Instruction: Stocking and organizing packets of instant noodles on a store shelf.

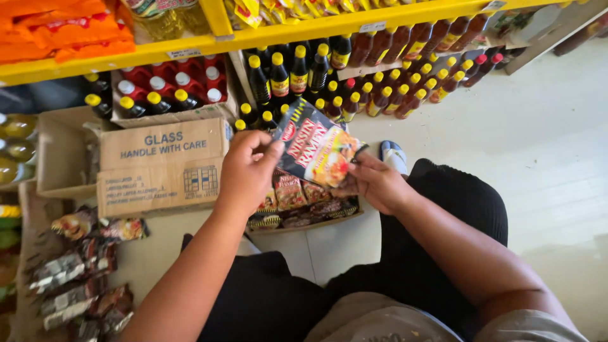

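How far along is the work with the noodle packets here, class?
Done: some packets lie in rows on the floor at left. In hand: the left hand and right hand hold one dark noodle packet between them. Left: more packets fill the open carton beneath the hands.

Both arms reach forward and down from the bottom of the view, bare from the elbow on, and the 2 hands meet in the middle. The left hand (246, 170) is seen from the back, knuckles up, fingers curled in and thumb pressed toward the fingertips in a pinch. The left forearm runs up diagonally from the lower left. The right hand (373, 182) sits a bit lower, palm turned partly inward, fingers bent and pointing toward the left hand. The right forearm comes in from the lower right, wrist fairly straight. The person is crouched, knees in dark trousers spread under the arms.
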